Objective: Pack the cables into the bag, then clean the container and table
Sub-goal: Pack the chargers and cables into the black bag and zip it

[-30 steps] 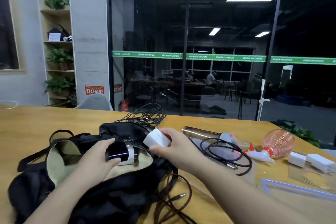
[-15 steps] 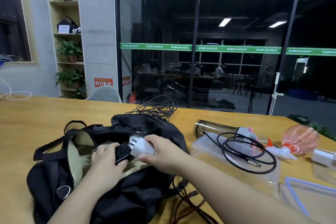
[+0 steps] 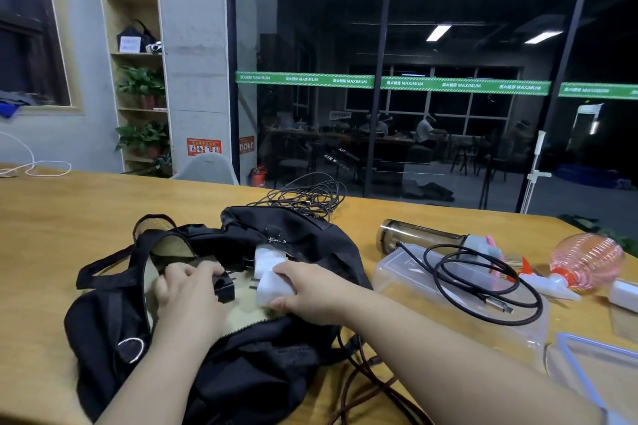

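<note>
A black bag (image 3: 262,366) lies open on the wooden table (image 3: 69,217). Inside its mouth my left hand (image 3: 188,290) grips a black charger (image 3: 224,288), and my right hand (image 3: 307,290) holds a white charger (image 3: 272,288) beside it. Another white charger (image 3: 267,257) sits deeper in the bag. A coiled black cable (image 3: 483,283) rests on the clear plastic container (image 3: 407,269) to the right. A tangle of thin black cables (image 3: 310,197) lies behind the bag, and a brown cable (image 3: 362,376) runs under its near edge.
Right of the container lie a clear bottle (image 3: 421,235) on its side, a pink spray bottle (image 3: 583,262) and a white adapter (image 3: 625,295). A blue-rimmed lid (image 3: 587,376) sits at the near right. A white cord (image 3: 31,169) lies far left. Glass wall stands behind the table.
Both hands have gone down into the bag's opening, carrying the black and the white charger with them. The camera has shifted left, moving everything to the right in view.
</note>
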